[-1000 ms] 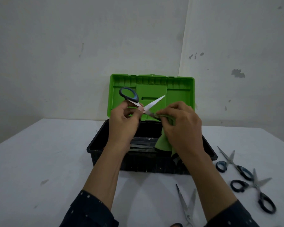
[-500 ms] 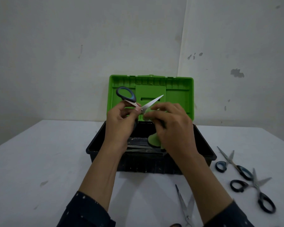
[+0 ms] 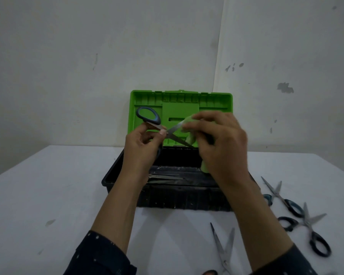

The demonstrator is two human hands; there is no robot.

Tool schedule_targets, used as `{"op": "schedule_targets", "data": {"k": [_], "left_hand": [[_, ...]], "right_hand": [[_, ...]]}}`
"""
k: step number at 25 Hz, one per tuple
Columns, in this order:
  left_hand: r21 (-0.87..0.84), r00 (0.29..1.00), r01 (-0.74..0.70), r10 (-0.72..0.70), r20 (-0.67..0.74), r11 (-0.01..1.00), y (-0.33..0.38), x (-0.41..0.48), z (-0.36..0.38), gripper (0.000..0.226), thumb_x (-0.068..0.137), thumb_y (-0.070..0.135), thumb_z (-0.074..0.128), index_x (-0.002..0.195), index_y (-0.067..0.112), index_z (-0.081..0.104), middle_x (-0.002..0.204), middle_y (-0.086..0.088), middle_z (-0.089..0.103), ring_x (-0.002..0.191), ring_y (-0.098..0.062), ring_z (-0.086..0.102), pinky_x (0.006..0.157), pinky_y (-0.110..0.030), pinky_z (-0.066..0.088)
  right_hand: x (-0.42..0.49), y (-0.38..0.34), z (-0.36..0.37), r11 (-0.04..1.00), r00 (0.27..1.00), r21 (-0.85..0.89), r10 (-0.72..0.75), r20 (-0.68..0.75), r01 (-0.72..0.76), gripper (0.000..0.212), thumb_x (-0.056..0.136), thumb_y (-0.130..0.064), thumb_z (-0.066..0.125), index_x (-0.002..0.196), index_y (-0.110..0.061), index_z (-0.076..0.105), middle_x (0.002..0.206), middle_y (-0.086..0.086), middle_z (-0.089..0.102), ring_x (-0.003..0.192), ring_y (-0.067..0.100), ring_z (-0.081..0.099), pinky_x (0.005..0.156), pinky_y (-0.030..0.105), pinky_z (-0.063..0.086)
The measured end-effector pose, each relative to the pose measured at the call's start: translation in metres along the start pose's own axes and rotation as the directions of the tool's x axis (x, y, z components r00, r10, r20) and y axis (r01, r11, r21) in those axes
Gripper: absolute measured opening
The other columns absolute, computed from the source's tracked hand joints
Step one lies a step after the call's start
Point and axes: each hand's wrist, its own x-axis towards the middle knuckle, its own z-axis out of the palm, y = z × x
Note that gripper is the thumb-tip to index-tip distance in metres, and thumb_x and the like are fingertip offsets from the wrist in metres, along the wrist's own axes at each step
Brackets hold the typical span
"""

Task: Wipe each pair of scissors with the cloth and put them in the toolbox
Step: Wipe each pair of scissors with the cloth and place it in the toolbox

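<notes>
My left hand (image 3: 142, 149) holds a pair of dark-handled scissors (image 3: 173, 131) near the pivot, blades spread open, above the black toolbox (image 3: 167, 197). My right hand (image 3: 218, 143) pinches a green cloth (image 3: 191, 129) around the upper blade, near its tip. A strip of the cloth hangs below that hand. The toolbox's green lid (image 3: 145, 100) stands open behind my hands. Scissor blades (image 3: 163, 178) lie inside the box.
Three more pairs of scissors lie on the white table to the right: one (image 3: 282, 197) beside the box, one (image 3: 310, 229) nearer the right edge, one (image 3: 223, 249) in front of the box by my right forearm. A wall stands close behind.
My right hand slid the cloth from the lower blade up along the upper blade toward its tip. The scissors stayed held in my left hand.
</notes>
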Motion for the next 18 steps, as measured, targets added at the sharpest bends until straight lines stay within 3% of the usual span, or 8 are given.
{"op": "schedule_targets", "data": {"k": [4, 7, 12, 15, 18], "left_hand": [[0.043, 0.993, -0.012, 0.007, 0.115, 0.999, 0.001, -0.007, 0.006, 0.009, 0.089, 0.006, 0.065, 0.095, 0.011, 0.069, 0.075, -0.007, 0.069, 0.069, -0.011, 0.062, 0.061, -0.02, 0.043], [0.023, 0.989, -0.004, 0.0, 0.147, 1.0, 0.005, -0.006, 0.003, 0.009, 0.088, 0.003, 0.064, 0.093, 0.01, 0.068, 0.069, -0.001, 0.069, 0.057, 0.0, 0.06, 0.056, -0.01, 0.042], [0.024, 0.985, 0.045, -0.048, 0.164, 0.999, 0.006, -0.006, -0.002, 0.01, 0.089, 0.001, 0.063, 0.089, 0.009, 0.067, 0.054, 0.011, 0.062, 0.047, 0.002, 0.052, 0.06, -0.021, 0.038], [-0.035, 0.993, 0.099, -0.096, 0.072, 0.995, 0.006, -0.002, -0.006, 0.008, 0.088, 0.004, 0.066, 0.093, 0.006, 0.061, 0.054, 0.007, 0.063, 0.045, -0.004, 0.047, 0.062, -0.027, 0.039], [-0.109, 0.986, 0.157, -0.162, -0.03, 0.981, 0.005, 0.002, -0.01, 0.031, 0.082, 0.008, 0.073, 0.097, 0.013, 0.047, 0.068, -0.003, 0.071, 0.053, -0.012, 0.055, 0.072, -0.039, 0.047]], "right_hand": [[-0.017, -0.005, 0.026, 1.0, 1.0, -0.012, -0.024, 0.001, 0.024, 0.017, 0.084, -0.007, 0.072, 0.092, -0.021, 0.08, 0.1, -0.003, 0.071, 0.091, 0.021, 0.059, 0.07, 0.03, 0.05], [-0.014, 0.01, 0.02, 0.999, 0.997, -0.023, 0.037, -0.065, -0.038, 0.015, 0.085, -0.009, 0.072, 0.093, -0.019, 0.08, 0.098, -0.004, 0.071, 0.089, 0.018, 0.059, 0.071, 0.024, 0.047], [-0.006, 0.032, -0.001, 0.971, 0.972, -0.028, 0.236, -0.011, -0.237, 0.013, 0.085, -0.018, 0.075, 0.092, -0.029, 0.078, 0.096, -0.007, 0.07, 0.086, 0.014, 0.064, 0.075, 0.019, 0.043], [0.004, 0.043, -0.027, 0.926, 0.92, 0.046, 0.364, 0.147, -0.374, 0.017, 0.083, -0.022, 0.077, 0.088, -0.038, 0.075, 0.091, -0.016, 0.073, 0.09, 0.007, 0.067, 0.078, 0.012, 0.046], [0.009, 0.035, -0.047, 0.835, 0.827, 0.3, 0.28, 0.488, -0.46, 0.022, 0.077, -0.022, 0.082, 0.096, -0.032, 0.077, 0.093, -0.016, 0.075, 0.092, 0.006, 0.069, 0.081, 0.019, 0.055]]}}
